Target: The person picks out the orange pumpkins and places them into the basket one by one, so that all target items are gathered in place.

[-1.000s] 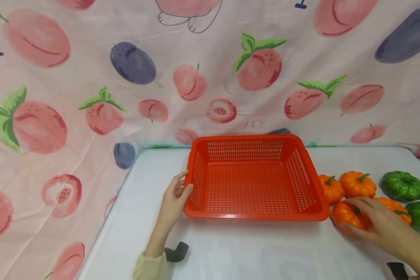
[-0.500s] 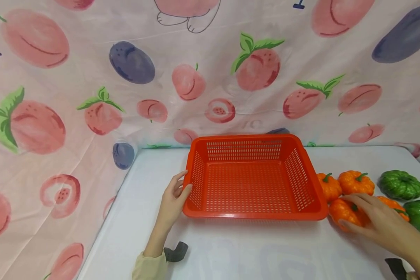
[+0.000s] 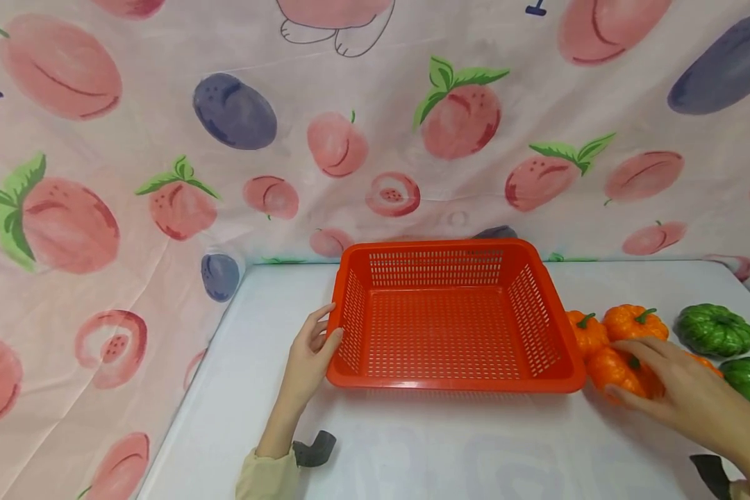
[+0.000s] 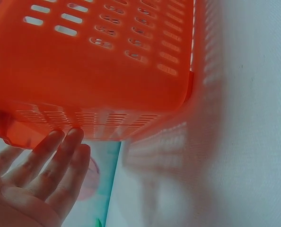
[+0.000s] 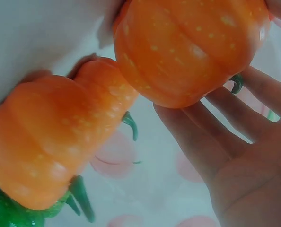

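At the left side of the red plastic basket [image 3: 444, 384], my left hand [image 3: 309, 354] holds the rim, thumb on top. In the left wrist view, its fingertips [image 4: 74, 135] meet the outer wall just below the rim. My right hand [image 3: 687, 389] grips a small orange pumpkin [image 3: 615, 371] beside the basket's front right corner. From the right wrist, that pumpkin [image 5: 192, 52] has fingers behind it and the thumb at its upper right. Two more orange pumpkins [image 3: 635, 324] sit just behind it, and another is mostly hidden behind the right hand.
Two green pumpkins [image 3: 715, 330] are on the white table [image 3: 425, 444] at the far right. A fruit-printed cloth [image 3: 375, 125] hangs behind the table and along its left side. Nothing lies inside the basket.
The right hand and its orange pumpkin have shifted slightly left and up, closer to the basket and the pumpkin behind. The left hand and basket have barely moved.
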Demonstrator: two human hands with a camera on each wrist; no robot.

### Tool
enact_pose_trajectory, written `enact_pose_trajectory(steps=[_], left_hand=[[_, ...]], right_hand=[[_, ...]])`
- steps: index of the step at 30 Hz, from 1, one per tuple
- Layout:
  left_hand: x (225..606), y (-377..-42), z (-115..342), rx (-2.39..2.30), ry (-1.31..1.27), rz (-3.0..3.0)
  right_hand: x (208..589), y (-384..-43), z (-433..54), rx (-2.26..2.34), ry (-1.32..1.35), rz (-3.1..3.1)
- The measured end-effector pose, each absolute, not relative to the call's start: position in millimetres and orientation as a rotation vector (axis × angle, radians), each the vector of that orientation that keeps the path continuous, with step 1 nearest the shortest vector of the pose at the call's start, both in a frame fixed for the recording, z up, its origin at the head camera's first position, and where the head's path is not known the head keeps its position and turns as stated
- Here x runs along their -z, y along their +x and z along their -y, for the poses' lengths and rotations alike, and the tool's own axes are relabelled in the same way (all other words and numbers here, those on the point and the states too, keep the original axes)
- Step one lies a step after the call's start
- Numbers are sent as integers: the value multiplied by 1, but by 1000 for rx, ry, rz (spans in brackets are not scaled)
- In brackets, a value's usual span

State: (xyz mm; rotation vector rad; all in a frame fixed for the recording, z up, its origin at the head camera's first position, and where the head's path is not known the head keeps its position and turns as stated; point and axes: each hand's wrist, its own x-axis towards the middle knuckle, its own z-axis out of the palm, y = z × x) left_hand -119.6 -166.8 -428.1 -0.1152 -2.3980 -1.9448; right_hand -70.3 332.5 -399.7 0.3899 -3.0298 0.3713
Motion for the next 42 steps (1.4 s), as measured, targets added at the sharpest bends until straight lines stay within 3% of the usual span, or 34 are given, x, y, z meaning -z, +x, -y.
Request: enact_pose_trajectory(steps=[42], left_hand=[[426,-120,165,1924,-50,2426]], right_hand=[[361,-82,-312,-328,432,2904]])
